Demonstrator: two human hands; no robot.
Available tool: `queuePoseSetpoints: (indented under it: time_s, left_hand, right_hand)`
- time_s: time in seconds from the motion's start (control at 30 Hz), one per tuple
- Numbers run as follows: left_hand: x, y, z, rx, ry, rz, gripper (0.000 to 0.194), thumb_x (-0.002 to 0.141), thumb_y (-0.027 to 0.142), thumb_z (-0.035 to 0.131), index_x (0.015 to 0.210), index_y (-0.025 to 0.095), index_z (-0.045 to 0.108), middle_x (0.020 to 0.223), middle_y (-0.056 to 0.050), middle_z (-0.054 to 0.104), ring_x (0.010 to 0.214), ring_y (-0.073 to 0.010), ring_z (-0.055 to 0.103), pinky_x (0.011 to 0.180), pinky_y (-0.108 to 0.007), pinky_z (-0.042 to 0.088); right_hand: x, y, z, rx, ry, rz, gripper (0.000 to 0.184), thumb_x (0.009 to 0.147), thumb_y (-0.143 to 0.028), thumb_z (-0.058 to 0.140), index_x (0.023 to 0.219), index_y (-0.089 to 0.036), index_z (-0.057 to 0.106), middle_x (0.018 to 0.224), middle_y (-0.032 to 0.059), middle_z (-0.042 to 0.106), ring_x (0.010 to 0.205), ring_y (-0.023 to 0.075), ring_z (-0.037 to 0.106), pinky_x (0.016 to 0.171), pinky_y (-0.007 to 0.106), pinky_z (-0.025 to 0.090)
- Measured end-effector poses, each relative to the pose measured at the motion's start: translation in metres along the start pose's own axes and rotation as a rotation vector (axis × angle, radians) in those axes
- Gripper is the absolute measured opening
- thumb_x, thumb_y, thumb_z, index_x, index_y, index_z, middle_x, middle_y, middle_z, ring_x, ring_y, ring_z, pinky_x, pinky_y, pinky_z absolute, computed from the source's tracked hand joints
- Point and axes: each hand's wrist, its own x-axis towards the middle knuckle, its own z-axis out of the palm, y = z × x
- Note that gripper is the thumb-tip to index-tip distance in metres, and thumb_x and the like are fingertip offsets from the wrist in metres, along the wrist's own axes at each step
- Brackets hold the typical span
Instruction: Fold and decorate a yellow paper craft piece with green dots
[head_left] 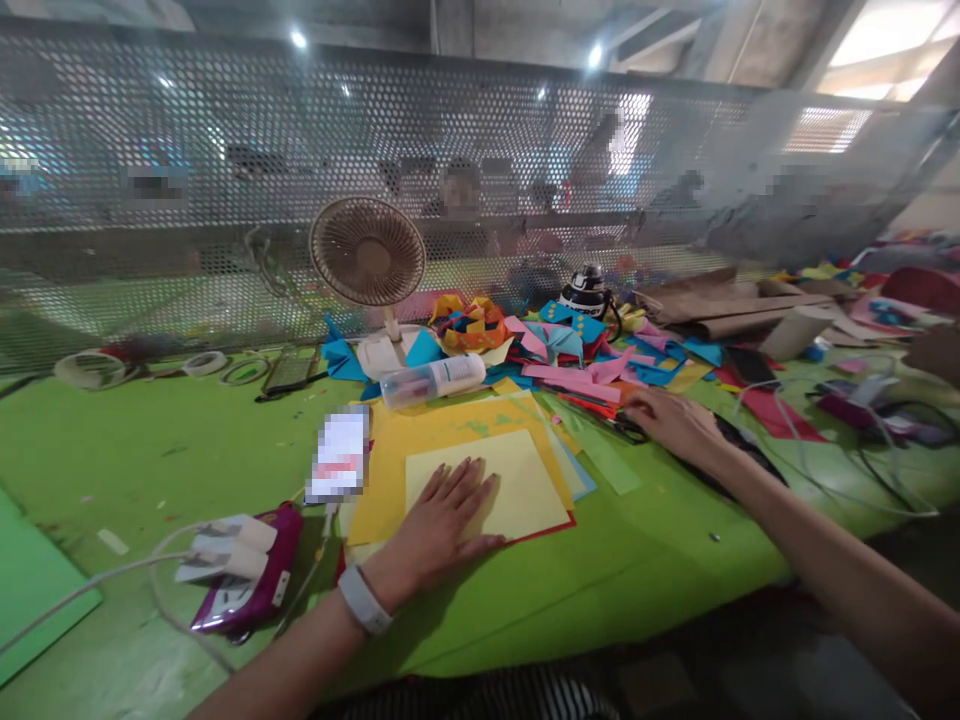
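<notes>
My left hand [450, 515] lies flat, fingers spread, on a pale yellow sheet of paper [517, 480]. Beneath that sheet are a larger deep-yellow sheet [382, 470] and a red one whose edge shows at the lower right. Farther right, my right hand [671, 425] reaches to a pair of scissors [628, 430] with black handles, lying beside orange and red paper strips. Its fingers are curled at the handles, and the fingertips are partly hidden. Pale green and blue paper edges stick out between the two hands.
Behind the sheets lie a clear bottle [435, 382], a heap of coloured paper pieces [555, 345] and a small fan [367, 250]. A phone [339, 455] and a purple power strip [255, 575] with cables are at left. A perforated metal screen [480, 130] stands behind the table.
</notes>
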Motion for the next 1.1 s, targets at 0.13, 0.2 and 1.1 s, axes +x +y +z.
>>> queuePoseSetpoints:
  time_s: [0.13, 0.2, 1.1]
  left_hand:
    - [-0.001, 0.000, -0.003, -0.010, -0.019, -0.013, 0.073, 0.088, 0.066, 0.025, 0.147, 0.024, 0.013, 0.153, -0.007, 0.011, 0.140, -0.0260, 0.009, 0.113, -0.047, 0.012]
    - [-0.003, 0.000, -0.007, -0.011, -0.032, -0.028, 0.073, 0.088, 0.066, 0.024, 0.147, 0.025, 0.014, 0.153, -0.007, 0.012, 0.140, -0.0262, 0.008, 0.113, -0.047, 0.011]
    - [-0.002, -0.002, -0.003, -0.005, 0.028, 0.007, 0.065, 0.092, 0.059, 0.025, 0.147, 0.027, 0.011, 0.153, -0.005, 0.010, 0.140, -0.0238, 0.010, 0.113, -0.044, 0.009]
  right_hand:
    - [0.037, -0.016, 0.018, -0.036, -0.078, -0.113, 0.038, 0.077, -0.021, 0.052, 0.113, -0.015, 0.060, 0.119, 0.0123, 0.060, 0.108, 0.0254, 0.054, 0.086, 0.030, 0.039]
    - [0.054, -0.021, 0.025, -0.047, -0.140, -0.145, 0.039, 0.072, -0.019, 0.055, 0.110, -0.015, 0.062, 0.114, 0.0125, 0.062, 0.104, 0.0259, 0.056, 0.082, 0.029, 0.040]
    - [-0.012, -0.059, 0.043, 0.177, -0.090, 0.053, 0.040, 0.084, -0.060, 0.041, 0.079, -0.024, 0.056, 0.074, 0.0031, 0.067, 0.067, 0.0212, 0.062, 0.051, 0.025, 0.033]
